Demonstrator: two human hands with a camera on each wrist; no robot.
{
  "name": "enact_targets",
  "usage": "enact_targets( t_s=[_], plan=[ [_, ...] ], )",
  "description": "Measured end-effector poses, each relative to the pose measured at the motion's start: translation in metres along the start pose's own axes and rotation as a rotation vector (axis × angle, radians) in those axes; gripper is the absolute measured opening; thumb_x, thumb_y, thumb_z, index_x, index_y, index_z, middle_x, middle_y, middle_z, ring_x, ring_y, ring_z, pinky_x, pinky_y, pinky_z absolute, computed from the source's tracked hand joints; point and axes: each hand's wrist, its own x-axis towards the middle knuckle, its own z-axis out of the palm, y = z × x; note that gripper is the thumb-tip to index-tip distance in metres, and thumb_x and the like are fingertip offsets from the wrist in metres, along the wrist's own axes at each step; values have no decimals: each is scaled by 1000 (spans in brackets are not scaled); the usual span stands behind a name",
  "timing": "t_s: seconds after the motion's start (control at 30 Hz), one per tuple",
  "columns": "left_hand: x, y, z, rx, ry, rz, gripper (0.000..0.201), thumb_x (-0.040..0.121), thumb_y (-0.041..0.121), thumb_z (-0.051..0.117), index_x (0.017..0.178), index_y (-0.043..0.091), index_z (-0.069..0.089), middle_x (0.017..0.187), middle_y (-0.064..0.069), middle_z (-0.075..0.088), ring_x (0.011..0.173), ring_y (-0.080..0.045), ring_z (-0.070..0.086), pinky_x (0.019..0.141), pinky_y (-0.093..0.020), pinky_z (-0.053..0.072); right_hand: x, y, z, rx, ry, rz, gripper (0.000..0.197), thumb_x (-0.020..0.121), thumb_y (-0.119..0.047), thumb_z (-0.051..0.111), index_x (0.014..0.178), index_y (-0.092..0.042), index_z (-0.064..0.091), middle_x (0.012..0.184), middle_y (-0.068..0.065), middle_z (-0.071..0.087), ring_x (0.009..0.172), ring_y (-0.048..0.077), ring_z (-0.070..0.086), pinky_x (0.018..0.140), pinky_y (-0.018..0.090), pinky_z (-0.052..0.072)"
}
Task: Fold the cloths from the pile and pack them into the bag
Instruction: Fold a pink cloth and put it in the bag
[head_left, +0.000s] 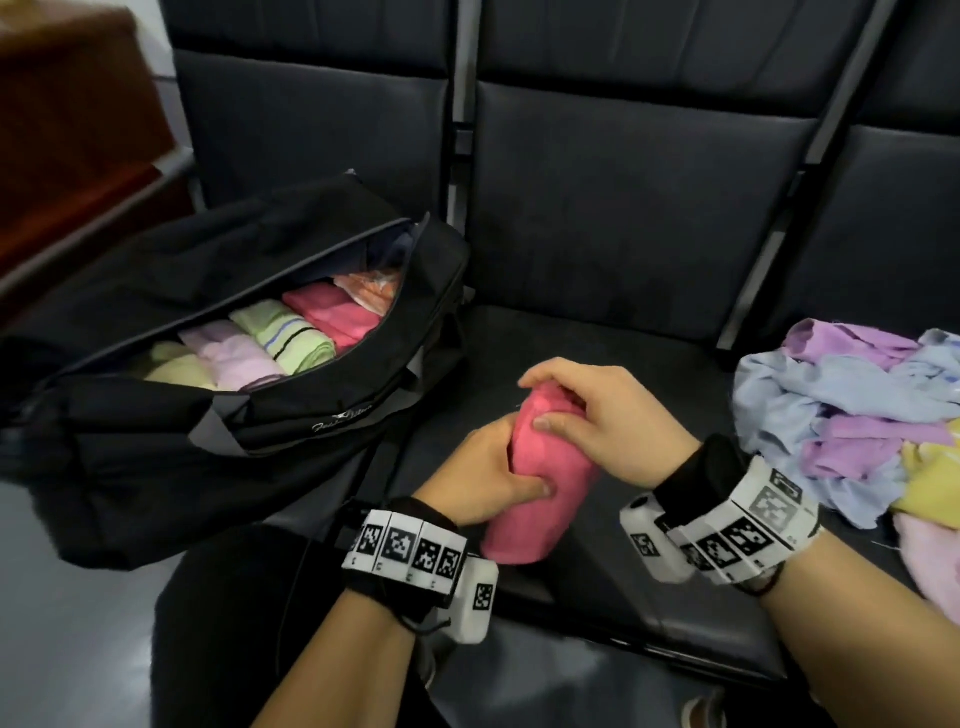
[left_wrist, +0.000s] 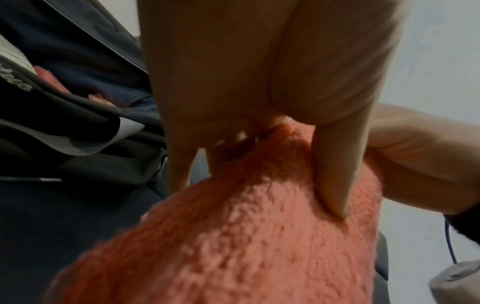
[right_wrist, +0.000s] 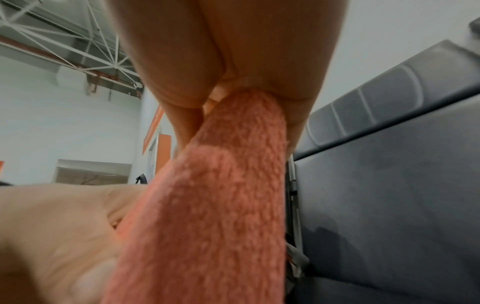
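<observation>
A rolled pink cloth (head_left: 540, 483) is held above the dark seat (head_left: 597, 364) between both hands. My left hand (head_left: 488, 478) grips its left side, thumb pressed into the roll. Over its far end my right hand (head_left: 587, 410) curls, thumb on top. In the left wrist view the pink cloth (left_wrist: 246, 236) fills the lower frame under my thumb. The right wrist view shows the pink cloth (right_wrist: 213, 195) standing up into my palm. The open black bag (head_left: 291, 415) lies to the left with several rolled cloths (head_left: 270, 338) packed in a row.
A pile of loose cloths (head_left: 862, 415), purple, light blue, yellow and pink, lies on the seat at the right. Dark seat backs (head_left: 623, 182) rise behind. A brown wooden piece (head_left: 67, 130) stands at far left. My dark-trousered knee (head_left: 234, 623) is below the bag.
</observation>
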Motion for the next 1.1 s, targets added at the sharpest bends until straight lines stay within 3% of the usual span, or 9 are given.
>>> enact_targets(
  t_s=[0.13, 0.3, 0.47, 0.67, 0.83, 0.93, 0.97, 1.07, 1.1],
  plan=[
    [2, -2, -43, -69, 102, 34, 57, 77, 11, 80, 128, 19, 57, 115, 1, 71, 107, -13, 68, 96, -43, 54, 52, -21, 4, 100, 58, -70, 39, 83, -21, 75, 119, -26, 63, 103, -12, 69, 100, 3, 64, 92, 34, 51],
    [6, -16, -105, -282, 279, -6, 46, 84, 0, 74, 126, 8, 59, 114, -5, 73, 105, -17, 70, 86, -31, 57, 114, -30, 30, 235, 144, 14, 53, 86, -23, 72, 134, -28, 51, 121, -7, 62, 112, 4, 59, 100, 24, 46],
    [17, -41, -167, -500, 461, -132, 42, 88, 3, 71, 127, 8, 55, 116, -13, 72, 104, -26, 71, 80, -34, 60, 164, -25, 73, 287, -86, 139, 77, 86, -46, 68, 149, -46, 22, 118, -12, 61, 106, 3, 60, 83, 5, 39],
    [45, -77, -221, -737, 584, -254, 27, 95, 7, 61, 122, 10, 59, 110, -15, 72, 93, -26, 72, 75, -40, 61, 218, -21, 124, 405, -233, 223, 84, 86, -40, 72, 151, -43, 19, 114, 4, 67, 104, 17, 66, 99, 38, 50],
    [78, -102, -251, -845, 714, -526, 37, 98, 17, 61, 132, 4, 53, 117, -19, 66, 95, -30, 67, 71, -43, 56, 261, -23, 147, 394, -285, 197, 78, 85, -31, 74, 150, -32, 30, 138, -4, 52, 125, 15, 52, 107, 32, 43],
    [94, -110, -264, -869, 750, -650, 42, 99, 21, 61, 133, -1, 52, 125, -23, 64, 112, -37, 64, 95, -53, 53, 287, -20, 157, 385, -234, 218, 70, 84, -25, 74, 146, -22, 41, 144, -2, 49, 129, 16, 49, 111, 33, 39],
    [99, -112, -267, -867, 741, -647, 38, 100, 22, 59, 130, 0, 55, 121, -22, 67, 110, -35, 67, 96, -53, 53, 294, -19, 160, 370, -204, 233, 66, 84, -23, 74, 143, -20, 45, 142, 0, 51, 128, 17, 50, 111, 33, 39],
    [116, -109, -276, -849, 758, -549, 16, 100, 12, 54, 98, 4, 66, 78, -11, 76, 71, -22, 75, 67, -39, 62, 312, -15, 163, 421, -84, 254, 50, 81, -14, 73, 129, -17, 59, 130, 3, 60, 121, 20, 55, 109, 37, 41],
    [124, -108, -282, -820, 792, -532, 14, 98, 9, 55, 96, 2, 68, 80, -13, 76, 74, -25, 75, 68, -41, 62, 316, -14, 164, 451, -36, 247, 46, 81, -11, 73, 125, -16, 61, 126, 3, 62, 118, 20, 57, 107, 39, 42]
  ],
)
